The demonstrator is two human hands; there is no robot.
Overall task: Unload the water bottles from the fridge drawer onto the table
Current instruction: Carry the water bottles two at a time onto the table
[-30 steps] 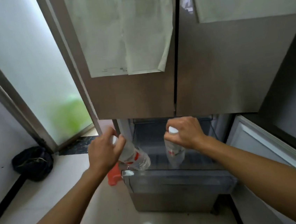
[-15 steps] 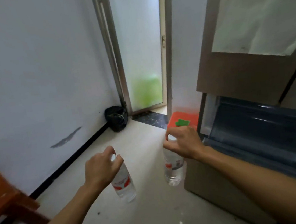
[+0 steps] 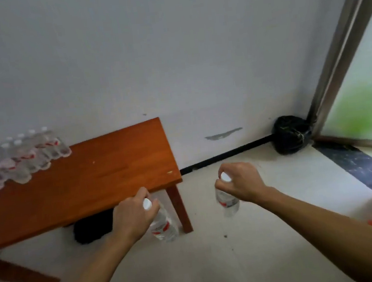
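Water bottles, two of them, are in our hands right now, each hanging neck-up off the floor. Our left hand (image 3: 132,215) has its fingers wrapped tight around the neck of the left bottle (image 3: 163,226), white cap poking out above the fist, and that bottle hangs just in front of the table's (image 3: 105,170) near corner, right beside its leg (image 3: 180,208). Our right hand (image 3: 240,182) is clenched the same way around the right bottle (image 3: 228,202), which dangles clear of the table, off past its end.

On the table's far end, against the wall, there's a cluster of bottles (image 3: 19,158) standing together, kinda blurry so we can't count them. Something black (image 3: 91,227) sits on the floor under the table. Well past the table, in the corner by the door frame (image 3: 340,48), sits a black bag (image 3: 291,134).
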